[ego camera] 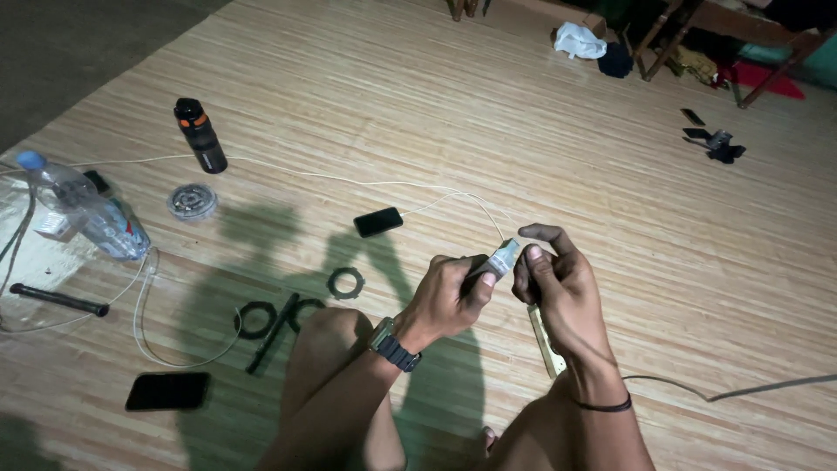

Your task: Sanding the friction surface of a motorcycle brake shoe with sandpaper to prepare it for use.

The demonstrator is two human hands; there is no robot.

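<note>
The left hand is closed around a small grey tool, its tip touching the right hand, which grips a pale flat strip (partly hidden) running below its palm.

Left hand and right hand grip a small grey part above the bamboo floor.

Both arms reached up toward twelve o'clock, hands close together. The left hand was curled into a fist. The right hand pinched, its first finger bent on top.
</note>
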